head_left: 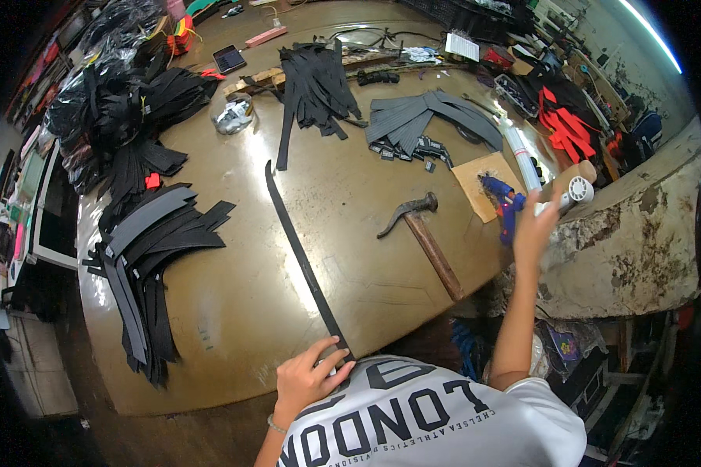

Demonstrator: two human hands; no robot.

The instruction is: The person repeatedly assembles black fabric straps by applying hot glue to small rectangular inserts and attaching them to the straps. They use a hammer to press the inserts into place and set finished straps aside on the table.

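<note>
Near the front edge of the table, my left hand (311, 377) pinches the near end of a long black strap (297, 249). The strap runs away from me across the tabletop, its far tip bent. Out to the right, my right hand (534, 229) is smeared by motion. It is beside a blue glue gun (508, 208), which lies on a square tan board (475, 175), and a white tool with a round slotted end (578, 190). Whether its fingers grip either one cannot be made out. A hammer with a wooden handle (435, 255) lies between my two hands.
Black and grey straps (152, 265) are heaped at the left. More black straps (317, 86) and a fan of grey strips (432, 117) lie farther back, with small black buckles (413, 148) near them. A phone (228, 59) rests at the back left. Red straps (565, 128) hang far right.
</note>
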